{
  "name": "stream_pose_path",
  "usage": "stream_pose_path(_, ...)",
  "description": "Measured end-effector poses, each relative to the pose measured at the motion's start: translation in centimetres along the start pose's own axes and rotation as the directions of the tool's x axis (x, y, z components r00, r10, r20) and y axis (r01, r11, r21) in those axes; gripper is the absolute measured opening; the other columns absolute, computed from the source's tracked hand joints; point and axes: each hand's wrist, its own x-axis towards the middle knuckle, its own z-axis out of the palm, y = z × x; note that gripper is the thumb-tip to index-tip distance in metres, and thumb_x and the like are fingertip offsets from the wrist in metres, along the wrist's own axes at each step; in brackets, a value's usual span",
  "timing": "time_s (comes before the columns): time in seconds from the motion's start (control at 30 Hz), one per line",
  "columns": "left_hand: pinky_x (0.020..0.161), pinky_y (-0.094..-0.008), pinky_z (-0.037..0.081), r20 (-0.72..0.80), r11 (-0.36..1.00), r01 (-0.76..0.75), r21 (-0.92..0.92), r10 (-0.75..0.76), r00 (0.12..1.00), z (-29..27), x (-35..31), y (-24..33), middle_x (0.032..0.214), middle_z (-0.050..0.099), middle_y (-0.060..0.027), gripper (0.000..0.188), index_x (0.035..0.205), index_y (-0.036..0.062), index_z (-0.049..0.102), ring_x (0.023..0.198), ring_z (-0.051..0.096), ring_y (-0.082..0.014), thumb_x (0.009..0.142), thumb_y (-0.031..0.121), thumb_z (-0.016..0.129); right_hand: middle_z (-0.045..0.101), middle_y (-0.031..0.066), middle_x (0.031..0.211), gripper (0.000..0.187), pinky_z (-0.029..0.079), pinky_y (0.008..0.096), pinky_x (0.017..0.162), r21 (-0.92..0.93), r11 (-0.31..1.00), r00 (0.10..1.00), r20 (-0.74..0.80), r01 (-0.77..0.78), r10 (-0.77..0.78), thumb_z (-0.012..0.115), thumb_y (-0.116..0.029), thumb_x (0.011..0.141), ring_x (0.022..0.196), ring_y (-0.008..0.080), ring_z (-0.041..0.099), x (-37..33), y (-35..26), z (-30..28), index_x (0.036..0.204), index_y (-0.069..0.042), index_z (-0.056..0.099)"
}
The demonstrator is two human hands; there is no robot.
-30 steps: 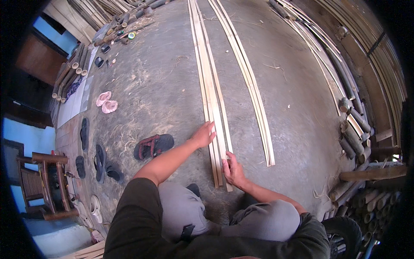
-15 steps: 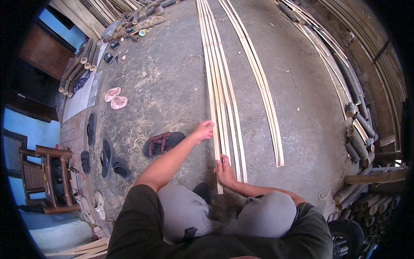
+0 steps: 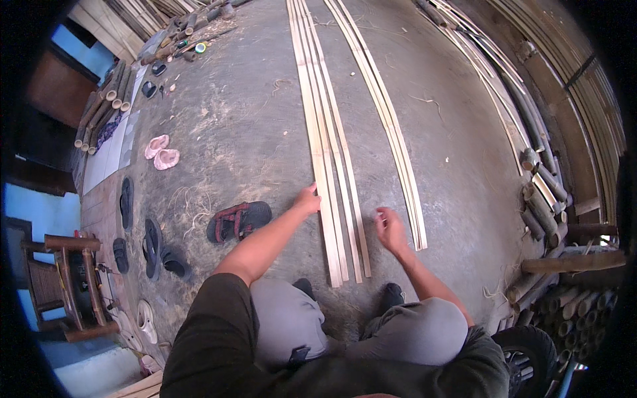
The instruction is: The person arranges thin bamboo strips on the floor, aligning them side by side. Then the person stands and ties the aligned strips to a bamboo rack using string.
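Observation:
Several long, pale bamboo strips point(image 3: 324, 152) lie side by side on the floor in front of me, their near ends almost at my feet. My left hand point(image 3: 308, 200) is closed at the left edge of the outermost strip, its fingertips partly hidden. My right hand point(image 3: 390, 229) is off the strips, over the floor between this group and a second bundle of strips point(image 3: 395, 136) on the right. Its fingers are bent and a little apart, with nothing seen in them.
Black sandals with red straps point(image 3: 239, 221) lie left of my left arm, with pink clogs point(image 3: 162, 152) beyond. A bamboo chair point(image 3: 70, 285) stands at the left. Cut bamboo poles point(image 3: 544, 205) line the right side, near a black tyre point(image 3: 531, 351).
My right hand has let go of the left strip and moved up and right, past the group. The left strip now lies against its neighbour. My left hand stays at its edge.

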Motion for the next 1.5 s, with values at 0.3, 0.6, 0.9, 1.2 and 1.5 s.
stream_pose_path(0.3,0.109,-0.0480,0.038,-0.185,0.788,-0.135,0.601,0.301,0.935,2.9,-1.5,1.8,0.139,0.046,-0.0252,0.072,0.150,0.0046,0.035,0.129,0.046,-0.0411,0.089,0.029,0.064,0.062,0.0218,0.100,0.024,0.053,0.0508,0.074,-0.367,0.911,0.973,-0.195,-0.186,0.121,0.065,-0.019,0.091,0.085,0.0426,0.065,-0.1,6.3,-6.9,0.111,-0.008,0.061)
stream_pose_path(0.6,0.120,-0.0500,0.022,0.369,0.401,-0.564,0.722,0.467,0.804,6.4,-5.0,4.1,0.161,0.017,-0.0237,0.078,0.156,0.0091,0.025,0.148,0.021,-0.0413,0.094,0.040,0.059,0.064,0.0242,0.093,0.032,0.052,0.0503,0.077,-0.271,0.929,0.961,-0.187,-0.251,0.204,0.066,-0.021,0.088,0.091,0.0428,0.064,1.2,11.6,-7.6,0.110,-0.002,0.053)
stream_pose_path(0.9,0.121,-0.0519,0.020,0.518,0.244,-0.602,0.760,0.332,0.788,6.2,-4.9,4.0,0.165,0.010,-0.0191,0.078,0.157,0.0104,0.022,0.150,0.015,-0.0410,0.096,0.045,0.055,0.066,0.0225,0.079,0.038,0.051,0.0484,0.062,-0.047,0.969,0.945,-0.238,-0.243,0.225,0.063,-0.021,0.092,0.071,0.0409,0.067,0.9,1.7,-9.8,0.123,-0.004,0.051)
stream_pose_path(1.2,0.120,-0.0524,0.023,0.536,0.232,-0.633,0.738,0.369,0.760,5.4,-4.9,3.3,0.164,0.014,-0.0208,0.078,0.156,0.0078,0.023,0.149,0.019,-0.0422,0.095,0.045,0.056,0.061,0.0139,0.069,0.043,0.049,0.0395,0.059,0.217,0.961,0.982,-0.048,-0.171,0.185,0.062,-0.017,0.095,0.062,0.0244,0.064,-1.8,-0.8,-2.1,0.135,-0.007,0.047)
stream_pose_path(1.5,0.120,-0.0500,0.023,0.555,0.247,-0.624,0.741,0.298,0.777,5.3,-5.6,4.6,0.164,0.016,-0.0168,0.080,0.157,0.0080,0.021,0.150,0.020,-0.0382,0.094,0.038,0.060,0.064,0.0075,0.069,0.038,0.049,0.0341,0.051,0.461,0.801,0.923,0.225,-0.383,0.312,0.042,-0.023,0.105,0.051,0.0162,0.057,-3.1,1.9,3.3,0.139,-0.005,0.042)
